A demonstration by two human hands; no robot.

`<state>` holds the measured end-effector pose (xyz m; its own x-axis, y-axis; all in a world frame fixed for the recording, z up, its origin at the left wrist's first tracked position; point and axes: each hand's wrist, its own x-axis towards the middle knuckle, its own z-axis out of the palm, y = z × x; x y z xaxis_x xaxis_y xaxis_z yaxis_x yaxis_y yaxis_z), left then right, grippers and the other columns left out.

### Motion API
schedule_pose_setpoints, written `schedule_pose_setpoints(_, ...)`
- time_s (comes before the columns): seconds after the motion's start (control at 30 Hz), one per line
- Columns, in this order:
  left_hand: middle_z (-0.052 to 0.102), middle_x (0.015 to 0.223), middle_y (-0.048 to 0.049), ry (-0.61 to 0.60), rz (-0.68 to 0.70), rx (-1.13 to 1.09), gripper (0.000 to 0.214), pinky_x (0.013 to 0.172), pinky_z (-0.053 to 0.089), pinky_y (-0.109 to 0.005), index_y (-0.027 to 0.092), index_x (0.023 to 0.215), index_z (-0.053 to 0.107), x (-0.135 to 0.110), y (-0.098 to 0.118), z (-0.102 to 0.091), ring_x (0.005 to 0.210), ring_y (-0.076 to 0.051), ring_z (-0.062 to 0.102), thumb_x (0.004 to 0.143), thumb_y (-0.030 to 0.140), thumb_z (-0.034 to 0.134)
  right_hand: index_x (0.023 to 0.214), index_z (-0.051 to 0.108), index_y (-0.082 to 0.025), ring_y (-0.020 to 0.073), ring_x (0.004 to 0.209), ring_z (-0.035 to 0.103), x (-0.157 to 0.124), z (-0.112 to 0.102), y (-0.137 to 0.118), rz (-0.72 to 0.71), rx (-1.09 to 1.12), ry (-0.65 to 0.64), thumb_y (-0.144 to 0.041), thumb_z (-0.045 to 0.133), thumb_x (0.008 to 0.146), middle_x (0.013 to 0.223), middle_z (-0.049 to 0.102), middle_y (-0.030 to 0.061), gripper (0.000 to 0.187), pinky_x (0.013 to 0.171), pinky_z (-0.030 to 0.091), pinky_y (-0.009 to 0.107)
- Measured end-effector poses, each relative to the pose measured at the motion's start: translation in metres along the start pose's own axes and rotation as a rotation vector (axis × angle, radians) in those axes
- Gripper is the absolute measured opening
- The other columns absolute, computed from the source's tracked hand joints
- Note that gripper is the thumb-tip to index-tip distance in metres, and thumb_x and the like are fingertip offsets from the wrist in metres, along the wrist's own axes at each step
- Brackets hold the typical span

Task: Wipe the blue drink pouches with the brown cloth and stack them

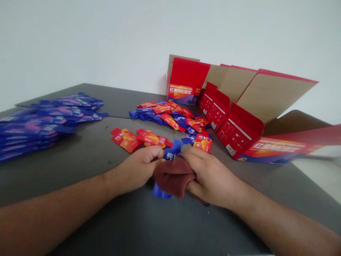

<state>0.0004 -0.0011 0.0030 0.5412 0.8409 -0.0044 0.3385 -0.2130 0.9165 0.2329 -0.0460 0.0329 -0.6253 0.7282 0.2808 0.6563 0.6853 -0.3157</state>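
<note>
Near the middle of the table, my left hand [137, 167] is closed on the edge of a blue sachet [171, 152] with white lettering. A reddish-brown cloth [173, 176] is bunched in my right hand [213, 177] and lies over the middle of that sachet, so only its two ends show. Just beyond my hands, two red and orange sachets [126, 139] lie flat. Behind them is a loose heap of mixed red and blue sachets [173, 115]. Part of my right hand's fingers is hidden by the cloth.
At the left, many blue sachets [50, 121] lie in overlapping, slightly blurred piles. Several red cardboard boxes [239, 131] with raised lids stand in a row at the right, one reaching the dark table's [128, 227] right edge. A white wall [106, 42] rises behind.
</note>
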Motion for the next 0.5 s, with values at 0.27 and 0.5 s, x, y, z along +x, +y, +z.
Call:
schedule_pose_setpoints(0.27,0.061,0.076,0.0015,0.004,0.013,-0.024,0.022,0.063,0.044,-0.027,0.019,0.077,0.058,0.0,-0.001,0.0,0.07,-0.015,0.054,0.093,0.034,0.061,0.093,0.053,-0.021,0.02,0.088,0.057,0.001,0.001,0.008,0.017,0.028,0.01,-0.012,0.063,0.083,0.095,0.06,0.0039,0.016,0.075,0.048,0.032)
schedule_pose_setpoints(0.5,0.056,0.074,0.0026,0.025,0.014,0.009,0.023,0.06,0.041,-0.025,0.019,0.074,0.054,0.001,0.001,0.0,0.068,-0.013,0.05,0.092,0.033,0.059,0.099,0.056,-0.02,0.0206,0.091,0.058,-0.001,0.001,0.001,-0.026,0.013,-0.031,-0.012,0.062,0.084,0.1,0.062,0.005,0.018,0.079,0.049,0.033)
